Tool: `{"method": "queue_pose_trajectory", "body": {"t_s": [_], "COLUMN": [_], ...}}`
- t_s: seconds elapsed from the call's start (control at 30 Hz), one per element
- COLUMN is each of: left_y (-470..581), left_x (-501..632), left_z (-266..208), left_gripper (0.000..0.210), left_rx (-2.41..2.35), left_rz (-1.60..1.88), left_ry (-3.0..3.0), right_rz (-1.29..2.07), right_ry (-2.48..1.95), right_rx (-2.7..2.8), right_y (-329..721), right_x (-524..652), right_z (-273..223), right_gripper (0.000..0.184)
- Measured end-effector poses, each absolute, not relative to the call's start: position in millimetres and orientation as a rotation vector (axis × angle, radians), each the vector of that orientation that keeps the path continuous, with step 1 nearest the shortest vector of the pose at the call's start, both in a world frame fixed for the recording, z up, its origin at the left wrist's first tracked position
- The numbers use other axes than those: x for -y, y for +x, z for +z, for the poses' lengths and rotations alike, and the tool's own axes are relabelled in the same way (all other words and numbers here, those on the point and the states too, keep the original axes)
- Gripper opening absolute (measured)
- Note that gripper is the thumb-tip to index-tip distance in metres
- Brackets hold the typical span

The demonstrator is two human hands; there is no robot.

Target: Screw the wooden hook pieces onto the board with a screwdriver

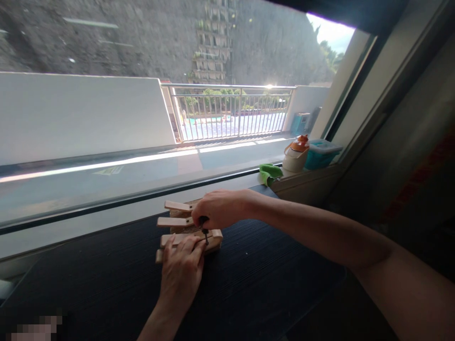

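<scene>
Spanning the background, a window [159, 104] lights the dark surface [249, 284], which carries the wooden assembly [215, 242] near its window edge. The left hand [183, 263] lies across the strips [174, 221], apparently steadying them; whether it clasps cannot be told. The right hand [222, 208] has its grip closed around a driver-like tool [205, 236], seemingly upright for control.

Smooth wooden slats [174, 222], matt grained tabletop [106, 265]
</scene>
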State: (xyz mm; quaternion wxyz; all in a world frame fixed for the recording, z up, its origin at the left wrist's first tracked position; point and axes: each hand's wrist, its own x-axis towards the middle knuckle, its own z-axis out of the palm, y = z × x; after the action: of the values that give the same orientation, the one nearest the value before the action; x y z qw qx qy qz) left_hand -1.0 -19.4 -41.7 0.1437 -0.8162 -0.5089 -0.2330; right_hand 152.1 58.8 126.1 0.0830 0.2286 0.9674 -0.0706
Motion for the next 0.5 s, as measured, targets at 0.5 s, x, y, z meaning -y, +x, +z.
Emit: {"method": "queue_pose_trajectory", "body": {"t_s": [0.5], "left_y": [-1.6], "left_x": [19.8], "left_z": [-40.2], "left_gripper": [0.023], "left_rx": [1.467], "left_rz": [-0.684], "left_ry": [-2.344], "right_rz": [-0.198], "right_ry": [0.797], "right_rx": [-2.889], "right_y": [151.6], "right_x": [-61.0], "right_z": [121.2], "right_gripper": [0.025]}}
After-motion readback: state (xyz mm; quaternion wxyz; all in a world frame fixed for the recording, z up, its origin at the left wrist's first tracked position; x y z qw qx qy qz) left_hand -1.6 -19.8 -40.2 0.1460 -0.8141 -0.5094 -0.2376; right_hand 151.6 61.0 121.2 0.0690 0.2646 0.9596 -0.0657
